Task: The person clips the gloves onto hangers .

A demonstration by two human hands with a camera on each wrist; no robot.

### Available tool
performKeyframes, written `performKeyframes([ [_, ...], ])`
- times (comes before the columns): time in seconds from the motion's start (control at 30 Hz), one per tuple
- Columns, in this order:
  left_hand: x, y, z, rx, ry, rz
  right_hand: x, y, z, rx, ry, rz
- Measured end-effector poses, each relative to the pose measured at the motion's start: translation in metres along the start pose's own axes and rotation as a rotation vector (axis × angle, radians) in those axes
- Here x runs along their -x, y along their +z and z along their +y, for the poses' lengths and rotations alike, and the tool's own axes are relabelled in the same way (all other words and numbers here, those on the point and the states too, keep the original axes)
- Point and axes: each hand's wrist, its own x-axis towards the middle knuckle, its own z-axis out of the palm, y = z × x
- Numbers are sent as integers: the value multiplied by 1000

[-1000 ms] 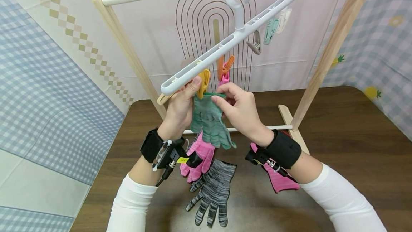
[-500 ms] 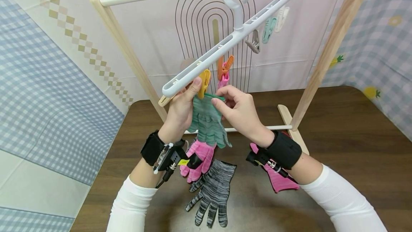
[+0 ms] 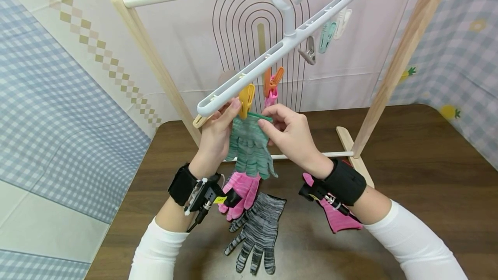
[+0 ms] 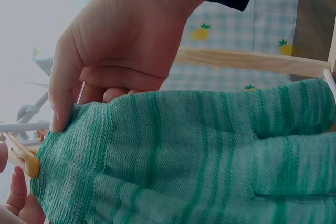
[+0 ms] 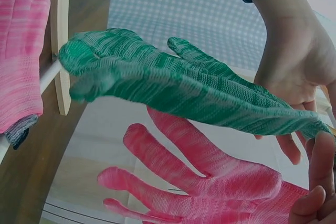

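A green striped glove hangs fingers down, its cuff held in a yellow clip below the hanger. My right hand pinches the cuff between thumb and fingers, right of the clip; the left wrist view shows that thumb on the cuff's edge. My left hand is beside the clip's left side, thumb close to it. In the right wrist view, the fingers of that hand look loosely extended behind the cuff. A pink glove hangs behind the green one, its cuff at an orange clip.
A grey-black glove and a pink glove lie on the brown table. Another pink piece lies under my right wrist. Grey, mint and white clips hang from the hanger's far end. A wooden rack frames the space.
My left thumb has shifted slightly down and left along the yellow clip. The green glove has swung a little to the left. My right hand keeps its pinch on the cuff.
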Motion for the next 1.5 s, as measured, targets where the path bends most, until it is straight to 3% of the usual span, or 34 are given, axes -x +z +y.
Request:
performKeyframes([
  [0.53, 7, -16, -6, -12, 67, -40, 3, 0, 5, -10, 16, -18],
  [1.2, 17, -29, -4, -37, 60, -67, 5, 0, 6, -11, 42, -13],
  [1.5, 18, -35, -4, -58, 92, -96, 6, 0, 7, -19, 43, -13],
])
